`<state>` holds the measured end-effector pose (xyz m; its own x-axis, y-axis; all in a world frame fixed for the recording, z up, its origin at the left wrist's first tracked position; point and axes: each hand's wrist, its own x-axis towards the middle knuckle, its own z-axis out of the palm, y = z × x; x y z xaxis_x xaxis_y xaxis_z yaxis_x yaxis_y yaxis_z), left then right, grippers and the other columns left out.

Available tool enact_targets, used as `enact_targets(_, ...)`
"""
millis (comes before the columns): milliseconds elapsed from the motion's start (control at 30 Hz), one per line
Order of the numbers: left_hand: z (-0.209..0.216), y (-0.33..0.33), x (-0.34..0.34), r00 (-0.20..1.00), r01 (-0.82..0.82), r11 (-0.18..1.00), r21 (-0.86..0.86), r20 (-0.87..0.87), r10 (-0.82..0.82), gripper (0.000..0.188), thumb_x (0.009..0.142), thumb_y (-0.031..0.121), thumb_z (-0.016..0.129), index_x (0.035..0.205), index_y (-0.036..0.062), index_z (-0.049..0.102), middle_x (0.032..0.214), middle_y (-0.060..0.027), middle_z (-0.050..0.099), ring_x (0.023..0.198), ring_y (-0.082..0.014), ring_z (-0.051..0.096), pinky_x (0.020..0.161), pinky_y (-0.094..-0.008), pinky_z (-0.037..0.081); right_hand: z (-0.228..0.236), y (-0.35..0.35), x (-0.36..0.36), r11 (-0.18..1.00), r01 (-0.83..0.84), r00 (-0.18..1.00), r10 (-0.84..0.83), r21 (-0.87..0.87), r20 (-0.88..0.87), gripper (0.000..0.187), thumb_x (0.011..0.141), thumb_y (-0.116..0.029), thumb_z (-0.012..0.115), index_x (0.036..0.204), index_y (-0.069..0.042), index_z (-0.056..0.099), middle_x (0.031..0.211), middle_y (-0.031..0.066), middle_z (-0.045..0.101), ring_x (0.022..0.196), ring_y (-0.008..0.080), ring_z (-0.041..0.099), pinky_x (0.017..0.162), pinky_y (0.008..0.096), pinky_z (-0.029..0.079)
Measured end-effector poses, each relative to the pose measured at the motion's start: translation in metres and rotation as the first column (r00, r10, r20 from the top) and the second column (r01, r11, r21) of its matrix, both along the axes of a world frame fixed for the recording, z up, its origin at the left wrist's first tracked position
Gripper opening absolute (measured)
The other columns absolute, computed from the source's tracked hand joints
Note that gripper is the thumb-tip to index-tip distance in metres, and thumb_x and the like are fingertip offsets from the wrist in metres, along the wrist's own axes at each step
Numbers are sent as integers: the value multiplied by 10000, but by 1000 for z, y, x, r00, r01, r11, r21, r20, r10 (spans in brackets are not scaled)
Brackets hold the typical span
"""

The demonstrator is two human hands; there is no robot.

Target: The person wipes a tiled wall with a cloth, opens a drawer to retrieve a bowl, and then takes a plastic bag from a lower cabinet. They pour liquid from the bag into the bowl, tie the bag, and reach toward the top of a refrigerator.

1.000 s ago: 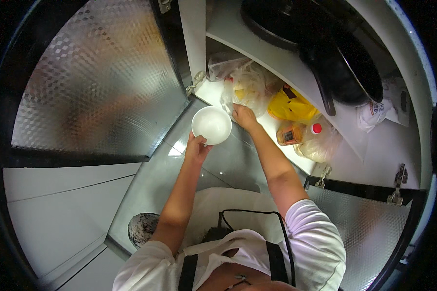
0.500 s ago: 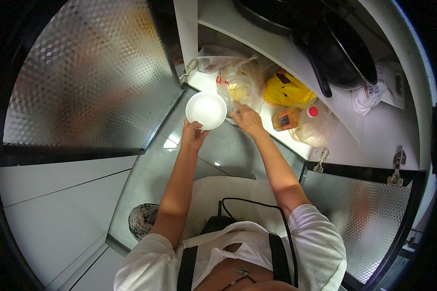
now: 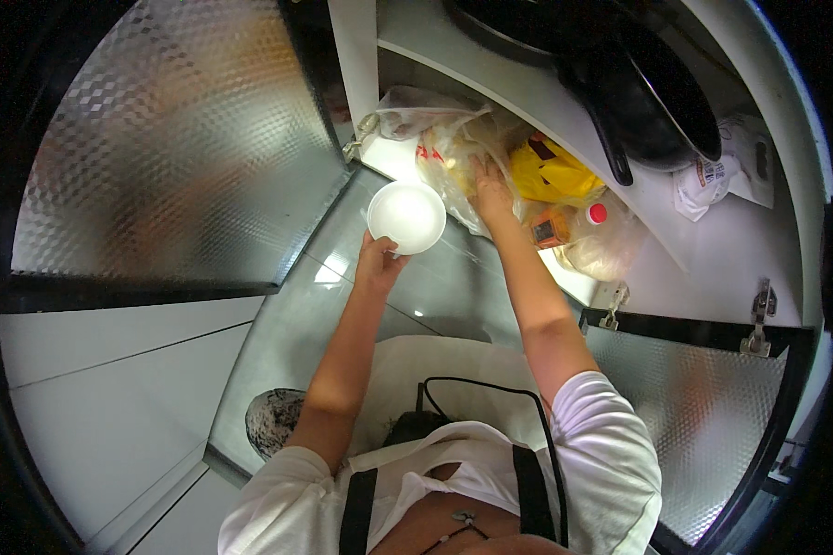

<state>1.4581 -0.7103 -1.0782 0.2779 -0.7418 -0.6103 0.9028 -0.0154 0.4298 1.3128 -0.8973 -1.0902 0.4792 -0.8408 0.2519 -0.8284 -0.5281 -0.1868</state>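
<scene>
My left hand [image 3: 378, 261] grips the rim of a small white bowl [image 3: 405, 216] and holds it up in front of an open low cabinet. The bowl looks empty. My right hand [image 3: 491, 192] reaches into the cabinet and rests on a clear plastic bag [image 3: 449, 148] with yellowish contents. The fingers lie against the bag; whether they grip it is hard to tell. A yellow packet [image 3: 551, 173] lies just right of that hand.
A bottle with a red cap [image 3: 574, 220] lies on the cabinet shelf beside another clear bag [image 3: 611, 252]. Dark pans [image 3: 639, 92] sit on the shelf above. Patterned metal cabinet doors [image 3: 176, 157] stand open on both sides. A grey slipper [image 3: 273, 421] is on the floor.
My right hand has moved deeper into the cabinet onto the plastic bag. My left hand has kept the bowl close to the cabinet opening.
</scene>
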Motion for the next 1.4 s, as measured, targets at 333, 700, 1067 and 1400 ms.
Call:
enact_targets(333, -1, 10, -7, 997, 16, 1000, -21, -74, -18, 661, 595, -79, 429, 1216, 130, 344, 1174, -115, 408, 1073, -304, 453, 897, -487, 417, -5, -63, 4, 934, 167, 969, -95, 317, -229, 307, 786, -166, 459, 1028, 4, 542, 1100, 202, 535, 894, 304, 573, 760, 409, 464)
enact_targets(700, -3, 4, -11, 993, 46, 999, 29, -110, -43, 655, 595, -78, 425, 1207, 140, 335, 1187, -102, 389, 1079, -298, 427, 894, -502, 405, 8, -74, -31, 381, -740, -85, -871, 555, 484, 311, 886, -301, 376, 1114, -104, 450, 1009, 126, 523, 899, 287, 534, 760, 506, 443)
enact_targets(1067, -6, 3, -6, 997, 18, 999, 50, -79, -14, 698, 584, -71, 453, 1234, 146, 318, 1206, -115, 388, 1100, -324, 423, 904, -521, 396, 45, -61, -22, 631, -215, 865, -231, 746, 444, 456, 715, -232, 646, 1101, -40, 498, 1054, 155, 565, 932, 275, 553, 781, 382, 462)
enact_targets(1400, -11, 3, -9, 993, 22, 1000, 4, -113, -21, 708, 574, -85, 440, 1233, 137, 314, 1207, -132, 381, 1100, -329, 422, 902, -517, 405, 10, -59, -29, 849, -91, 714, -309, 521, 628, 414, 675, -123, 608, 1068, -29, 518, 1010, 123, 561, 898, 260, 548, 752, 326, 461)
